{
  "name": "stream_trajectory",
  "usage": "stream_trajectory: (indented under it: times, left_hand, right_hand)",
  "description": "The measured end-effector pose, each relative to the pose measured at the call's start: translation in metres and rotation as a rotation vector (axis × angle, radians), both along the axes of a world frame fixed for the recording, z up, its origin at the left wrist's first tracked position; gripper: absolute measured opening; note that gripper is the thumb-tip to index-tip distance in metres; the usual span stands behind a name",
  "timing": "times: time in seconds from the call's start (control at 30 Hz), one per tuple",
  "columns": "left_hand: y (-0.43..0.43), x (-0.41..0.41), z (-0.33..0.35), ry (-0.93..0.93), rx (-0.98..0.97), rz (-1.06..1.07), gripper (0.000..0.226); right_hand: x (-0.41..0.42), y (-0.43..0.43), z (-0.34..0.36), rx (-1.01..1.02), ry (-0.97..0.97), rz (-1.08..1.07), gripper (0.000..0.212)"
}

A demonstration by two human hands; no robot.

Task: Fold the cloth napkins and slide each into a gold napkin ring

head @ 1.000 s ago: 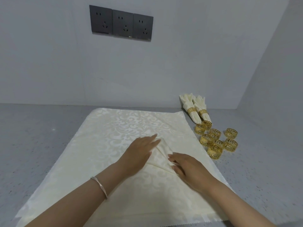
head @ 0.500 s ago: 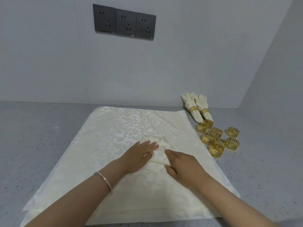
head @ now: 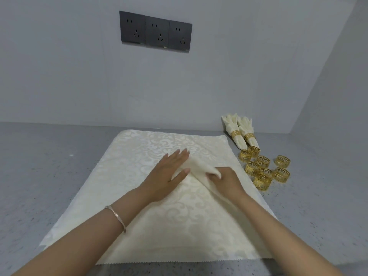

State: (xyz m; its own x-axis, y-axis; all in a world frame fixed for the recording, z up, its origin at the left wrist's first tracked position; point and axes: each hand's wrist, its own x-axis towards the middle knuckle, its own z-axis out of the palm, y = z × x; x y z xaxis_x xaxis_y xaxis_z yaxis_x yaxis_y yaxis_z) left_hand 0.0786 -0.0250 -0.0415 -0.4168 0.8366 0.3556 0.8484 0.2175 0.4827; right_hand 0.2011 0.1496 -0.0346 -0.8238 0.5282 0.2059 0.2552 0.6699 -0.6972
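Head view: cream patterned cloth napkin (head: pixel 159 216) spread at frame centre on grey speckled counter (head: pixel 49 186). On it, left hand (head: pixel 169 174) pressed flat, fingers straight, close together; right hand (head: pixel 227 181) fingers curled, pinching a raised fold. Loose gold openwork napkin rings (head: pixel 263 161) cluster centre right.

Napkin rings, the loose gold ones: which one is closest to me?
The frontmost ring, at the cluster's near end beside the cloth; every other ring lies farther back.
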Motion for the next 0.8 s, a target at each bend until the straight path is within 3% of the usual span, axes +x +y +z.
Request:
stream_trajectory:
  times: [0.07,0.1,0.17,0.23,0.37,0.57,0.67,0.8]
  left_hand:
    - [-0.008,0.003,0.013,0.114,0.064,-0.003,0.070]
    - [-0.011,0.004,0.017,0.165,0.075,-0.003,0.073]
    - [-0.015,0.005,0.017,0.239,0.026,-0.025,0.080]
    - [-0.014,0.007,0.009,0.290,-0.129,-0.078,0.087]
    - [-0.010,0.014,-0.021,0.250,-0.390,-0.140,0.098]
    - [0.000,0.020,-0.036,0.064,-0.410,-0.118,0.089]
    - [0.004,0.021,-0.038,0.106,-0.430,-0.102,0.088]
    - [0.003,0.023,-0.039,0.165,-0.472,-0.093,0.089]
  right_hand:
    - [-0.003,0.007,0.015,-0.508,0.006,-0.016,0.011]
    - [-0.005,0.010,0.019,-0.695,-0.053,-0.002,0.018]
    - [-0.005,0.009,0.024,-0.891,-0.240,0.080,0.031]
    - [-0.006,0.006,0.020,-0.956,-0.447,0.166,0.035]
    - [-0.012,0.004,0.006,-0.989,-0.669,0.236,0.054]
    - [-0.016,0.015,0.004,-0.812,-0.770,0.234,0.056]
    - [-0.003,0.025,0.012,-0.599,-0.655,0.202,0.049]
    - [0.025,0.021,0.002,-0.366,-0.222,0.145,0.012]
